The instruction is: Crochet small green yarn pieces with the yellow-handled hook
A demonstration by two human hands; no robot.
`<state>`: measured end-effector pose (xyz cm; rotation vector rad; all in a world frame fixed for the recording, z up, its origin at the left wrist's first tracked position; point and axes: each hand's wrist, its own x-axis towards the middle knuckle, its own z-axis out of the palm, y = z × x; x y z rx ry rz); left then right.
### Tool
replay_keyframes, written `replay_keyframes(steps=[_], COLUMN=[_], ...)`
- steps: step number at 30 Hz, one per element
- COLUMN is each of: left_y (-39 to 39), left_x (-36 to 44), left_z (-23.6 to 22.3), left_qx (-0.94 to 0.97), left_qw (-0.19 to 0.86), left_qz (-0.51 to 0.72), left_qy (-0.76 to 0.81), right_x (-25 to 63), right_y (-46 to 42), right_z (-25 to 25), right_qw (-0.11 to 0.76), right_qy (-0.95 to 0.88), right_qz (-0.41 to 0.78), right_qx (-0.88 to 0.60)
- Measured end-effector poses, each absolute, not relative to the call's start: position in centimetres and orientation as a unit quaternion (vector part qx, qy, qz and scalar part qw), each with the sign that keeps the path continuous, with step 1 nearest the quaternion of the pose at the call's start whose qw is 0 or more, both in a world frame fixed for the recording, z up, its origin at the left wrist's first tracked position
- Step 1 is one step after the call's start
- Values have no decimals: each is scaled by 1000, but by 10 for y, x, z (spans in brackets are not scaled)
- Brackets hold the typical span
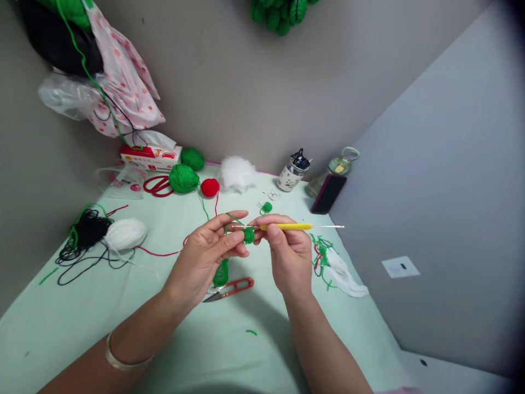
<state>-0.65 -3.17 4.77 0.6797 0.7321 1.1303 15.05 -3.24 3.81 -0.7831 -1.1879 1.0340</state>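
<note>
Between the thumb and fingers of my left hand [217,243] is a small green crochet piece [249,235], with green yarn [234,219] running over the raised index finger. My right hand [289,246] grips a crochet hook [291,226] by its yellow handle, the metal shaft lying level across the top of the piece. Whether the hook's tip sits in a loop is too small to tell. Below my left hand lie a green crocheted piece [221,273], partly hidden, and red-handled thread snips [232,289] on the pale tablecloth [184,345].
Green yarn balls [184,178], a red ball [210,187], red scissors [158,186] and white stuffing [237,173] line the back. White yarn [125,234] and black yarn [88,232] lie left. A phone [328,193] leans back right; yarn scraps [324,254] lie right.
</note>
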Motion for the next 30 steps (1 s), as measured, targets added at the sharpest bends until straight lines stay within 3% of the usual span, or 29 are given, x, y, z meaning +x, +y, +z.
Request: replay_keyframes(steps=[14,30], left_y=[-31,-34], left_x=[-7,-10], left_z=[46,53], left_qx=[301,319], left_qw=[740,717], left_qz=[526,526], left_qy=[291,329], right_x=[149,153], right_y=[-30,-38], right_z=[42,49], right_qw=[649,634], right_qy=[-478,-560], right_qz=[486,399], right_qx=[-338,-354])
